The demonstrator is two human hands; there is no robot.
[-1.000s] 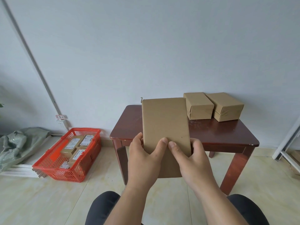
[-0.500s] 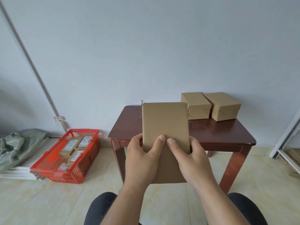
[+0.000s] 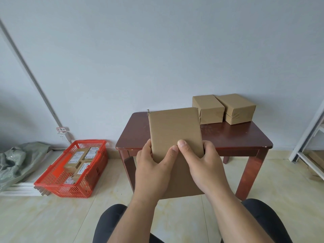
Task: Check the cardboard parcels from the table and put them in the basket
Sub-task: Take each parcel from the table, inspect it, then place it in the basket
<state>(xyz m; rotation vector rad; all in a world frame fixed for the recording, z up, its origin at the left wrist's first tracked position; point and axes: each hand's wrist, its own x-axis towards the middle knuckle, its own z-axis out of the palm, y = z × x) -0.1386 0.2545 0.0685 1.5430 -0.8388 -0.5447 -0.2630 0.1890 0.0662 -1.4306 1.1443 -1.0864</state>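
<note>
I hold a plain brown cardboard parcel (image 3: pixel 173 130) upright in front of the dark red wooden table (image 3: pixel 233 137). My left hand (image 3: pixel 154 169) grips its left side with the thumb across the face. My right hand (image 3: pixel 203 165) grips the right side, thumb also on the face. Two more brown parcels, one (image 3: pixel 207 108) beside the other (image 3: pixel 235 107), sit at the table's back right. The red plastic basket (image 3: pixel 52 183) stands on the floor to the left and holds several labelled parcels (image 3: pixel 78 160).
A grey-green plastic bag (image 3: pixel 15 160) lies on the floor at far left, beside the basket. A white metal frame (image 3: pixel 308 137) stands at the right edge. My dark-trousered knees (image 3: pixel 112 221) show at the bottom. Tiled floor lies between table and basket.
The parcel in my hands has tilted a little, its top leaning left. The view has shifted slightly. Both hands keep their grip.
</note>
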